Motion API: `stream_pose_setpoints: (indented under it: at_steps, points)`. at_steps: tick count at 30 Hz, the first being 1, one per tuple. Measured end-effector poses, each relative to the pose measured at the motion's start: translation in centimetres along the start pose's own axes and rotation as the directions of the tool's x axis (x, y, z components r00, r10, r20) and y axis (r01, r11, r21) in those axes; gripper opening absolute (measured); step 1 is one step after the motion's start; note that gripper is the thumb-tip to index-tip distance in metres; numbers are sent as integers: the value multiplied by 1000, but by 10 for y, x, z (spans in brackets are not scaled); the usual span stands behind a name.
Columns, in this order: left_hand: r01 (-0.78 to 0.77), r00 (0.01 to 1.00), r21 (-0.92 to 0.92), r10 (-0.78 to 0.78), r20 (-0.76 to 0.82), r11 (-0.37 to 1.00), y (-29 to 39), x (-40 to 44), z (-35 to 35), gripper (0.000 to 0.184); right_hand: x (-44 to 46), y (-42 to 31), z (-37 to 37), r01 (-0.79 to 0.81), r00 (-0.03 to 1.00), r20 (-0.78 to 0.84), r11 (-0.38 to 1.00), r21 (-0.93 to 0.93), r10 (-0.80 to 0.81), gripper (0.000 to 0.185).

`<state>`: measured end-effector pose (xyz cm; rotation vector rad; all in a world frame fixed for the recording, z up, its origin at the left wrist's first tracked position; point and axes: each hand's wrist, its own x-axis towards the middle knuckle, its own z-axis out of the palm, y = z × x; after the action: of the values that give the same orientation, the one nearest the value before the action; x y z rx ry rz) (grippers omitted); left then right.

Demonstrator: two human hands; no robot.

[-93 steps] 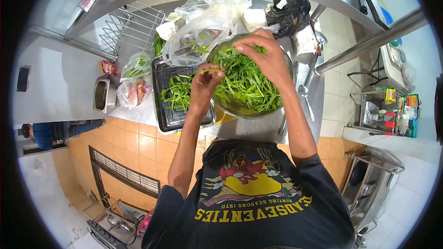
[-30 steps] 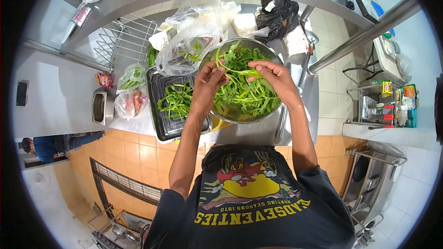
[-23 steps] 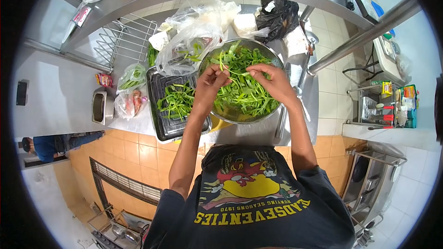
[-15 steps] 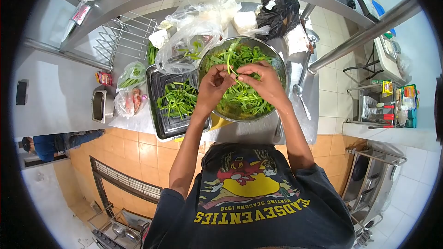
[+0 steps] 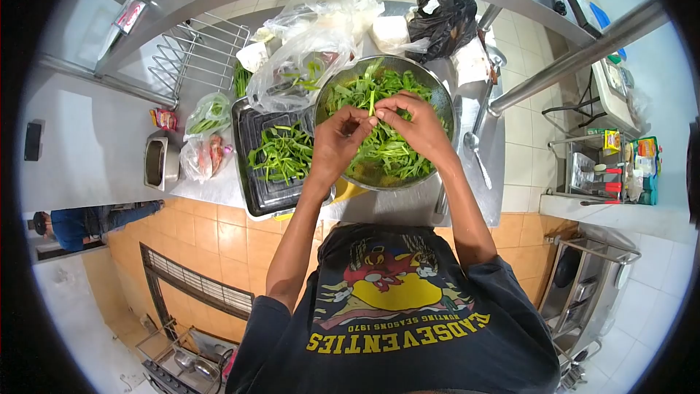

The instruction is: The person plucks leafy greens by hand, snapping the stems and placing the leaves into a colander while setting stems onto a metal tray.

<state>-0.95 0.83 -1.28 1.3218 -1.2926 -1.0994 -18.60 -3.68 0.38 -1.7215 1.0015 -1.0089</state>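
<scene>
Over a round metal strainer (image 5: 450, 128) full of leafy greens (image 5: 394, 152), both my hands meet at a thin green stem (image 5: 372, 102). My left hand (image 5: 340, 138) pinches it from the left side. From the right, my right hand (image 5: 415, 124) has thumb and fingers closed on the same stem, with the fingertips of both hands almost touching. Left of the strainer lies a black tray (image 5: 251, 128) holding a smaller heap of cut greens (image 5: 281, 155).
Clear plastic bags (image 5: 295, 66), a white block (image 5: 390, 31) and a black bag (image 5: 442, 22) stand behind the strainer. A spoon (image 5: 477, 160) lies to the right. At left are a metal container (image 5: 160, 163) and a wire rack (image 5: 193, 58). Another person (image 5: 69, 228) is far left.
My hands were apart with a longer stem stretched between them; they have come together at the fingertips. The stem now stands more upright between them.
</scene>
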Motion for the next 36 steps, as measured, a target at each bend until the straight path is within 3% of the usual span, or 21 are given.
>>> stream_pose_setpoints:
  at_steps: [3,6,9,16,18,22,25,29,32,36]
  points:
    - [-38,999,97,38,1,995,11,-2,1,16,0,1,-1,48,999,15,998,-38,-47,12]
    - [-38,999,142,35,19,989,21,-4,0,16,0,-4,-1,-7,1000,28,1000,-17,7,10]
    - [-48,998,164,41,49,985,20,-3,-2,15,2,2,-4,229,973,59,934,-274,-221,9]
    - [-28,999,273,16,47,962,19,-6,-8,15,8,-13,-10,344,935,128,758,-554,-331,11]
    - [24,999,163,-19,-33,986,14,-8,-14,16,16,-11,-16,365,919,113,707,-606,-378,9]
    - [38,996,-30,-40,-80,999,-7,-12,-33,21,36,-21,-26,300,944,27,820,-488,-329,6]
    - [61,995,-131,-71,-73,990,-14,-16,-38,25,54,-44,-10,214,967,-96,959,-185,-234,8]
    - [90,992,-174,-103,-67,981,-17,-23,-41,23,93,-43,26,385,905,-173,921,-51,-388,11]
    - [101,991,-207,-118,-67,973,-26,-27,-44,23,115,-48,49,316,949,-89,921,227,-304,11]
    - [90,994,-235,-103,-44,968,-26,-29,-46,24,142,-12,75,231,963,107,964,134,-246,12]
